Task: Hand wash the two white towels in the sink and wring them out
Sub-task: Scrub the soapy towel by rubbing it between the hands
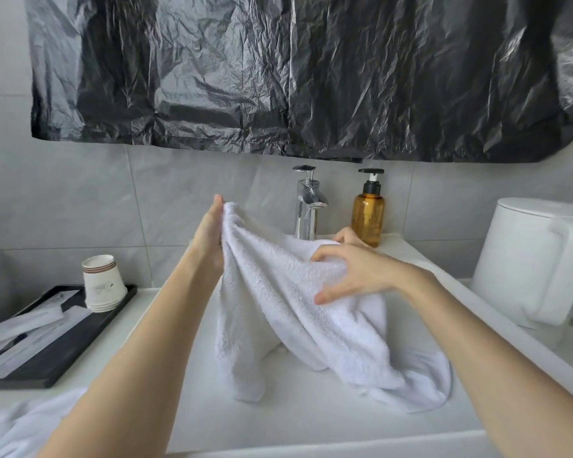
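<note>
A white terry-cloth towel [288,292] hangs over the white rectangular sink [311,414], and its lower folds trail onto the basin floor. The left hand [210,234] is raised and holds the towel's top edge between thumb and fingers, lifting that corner highest. The right hand [354,272] is lower and to the right. Its fingers are spread and curled into the cloth and its thumb presses from below, so it grips a bunched part of the same towel. Both forearms are bare.

A second white towel [20,421] lies crumpled on the white worktop [129,328] at the lower left, apart from the sink.

Behind the basin stands a chrome tap [308,203], and just to its right is an amber pump bottle with a black top [368,216]. A white jug kettle [536,259] sits on the right. On the left, a black rectangular tray [63,352] carries a stack of paper cups [101,282] and some wrapped packets. A crinkled black plastic sheet [295,77] covers the wall above the grey tiles.
</note>
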